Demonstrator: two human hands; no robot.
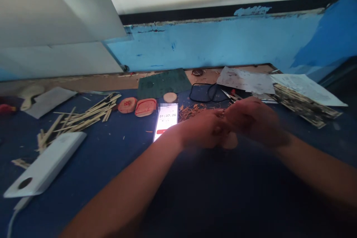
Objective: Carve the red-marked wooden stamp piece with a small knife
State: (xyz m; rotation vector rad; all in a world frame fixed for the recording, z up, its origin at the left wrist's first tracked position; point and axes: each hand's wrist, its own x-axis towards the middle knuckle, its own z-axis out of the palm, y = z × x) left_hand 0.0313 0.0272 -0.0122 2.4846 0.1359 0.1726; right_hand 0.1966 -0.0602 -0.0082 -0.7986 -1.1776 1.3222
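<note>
Pale wooden piece [230, 141] | your left hand [202, 129], right hand [252, 121]: both curled nearly shut around it | raised above the blue bench top [117, 163], steadied between both hands

The head-worn camera looks forward and down, close above the hands [203, 130].

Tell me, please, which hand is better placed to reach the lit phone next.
Left, probably: the left hand lies right beside the phone, while the right hand sits farther off.

The worktop [97, 152] is showing a matt blue finish, the sticks [86, 117] rough bare wood, the phone [168, 117] glossy glass, the power bank [44, 163] smooth white plastic.
</note>
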